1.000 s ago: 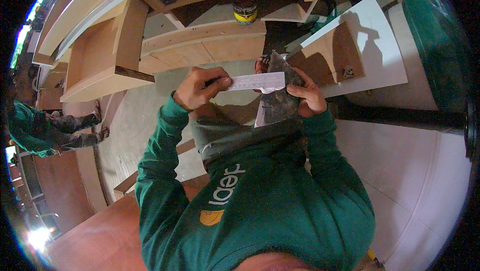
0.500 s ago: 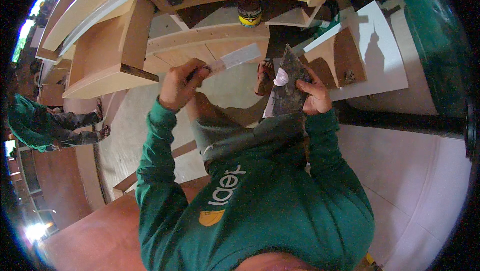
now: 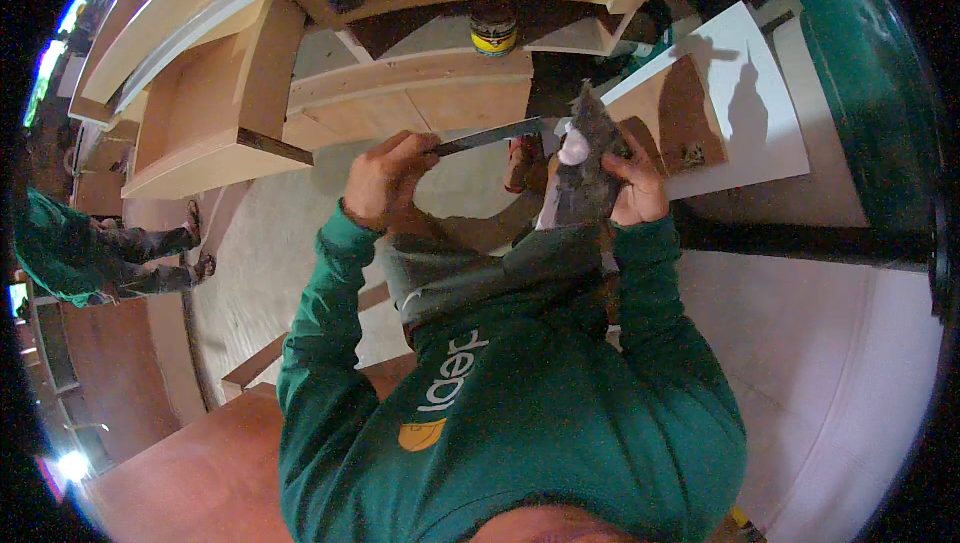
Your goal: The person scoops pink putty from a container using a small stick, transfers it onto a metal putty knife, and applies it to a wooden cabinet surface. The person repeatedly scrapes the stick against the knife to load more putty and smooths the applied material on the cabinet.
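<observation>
My left hand [image 3: 388, 178] is closed round a putty knife [image 3: 490, 136], its long flat blade pointing right and its handle hidden in my fist. The blade's tip is right by a lump of white putty [image 3: 573, 147], and I cannot tell whether they touch. That lump sits on a dark, stained, roughly triangular board [image 3: 592, 188]. My right hand [image 3: 638, 185] grips this board by its right edge, thumb on top and the other fingers mostly behind it. Both are held in front of my legs.
Wooden shelving with an open box-like compartment [image 3: 205, 138] runs along the far side. A dark tin with a yellow band [image 3: 493, 33] stands there. At right lie a white panel [image 3: 775, 138] and a brown sheet [image 3: 685, 103]. Another person [image 3: 75, 243] is at far left.
My left hand has moved right, bringing the blade to the putty and turning it more edge-on. The putty lump looks reshaped. The board has tilted slightly.
</observation>
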